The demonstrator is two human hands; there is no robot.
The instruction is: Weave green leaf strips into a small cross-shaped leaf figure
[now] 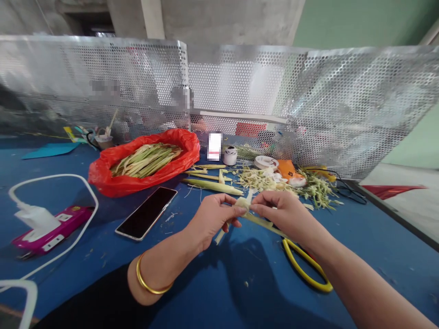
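Observation:
Between my two hands is a small piece folded from pale green leaf strips (pixel 243 202), with loose strip ends poking out above, below and to the right. My left hand (pixel 219 212) pinches it between thumb and fingers. From the other side my right hand (pixel 277 205) grips a strip of it with thumb and forefinger. Just beyond my hands lie long pale leaves (pixel 212 185) on the blue table. Under my right forearm is a yellow loop handle (pixel 305 269); the rest of that tool is hidden.
A red plastic bag (pixel 144 183) full of leaf strips stands at back left, near a phone (pixel 147 214). A magenta power strip (pixel 55 228) with a white cable lies left. Leaf scraps (pixel 318 189), a tape roll (pixel 266 162) and a jar (pixel 230 156) sit before the perforated metal screen (pixel 137 87).

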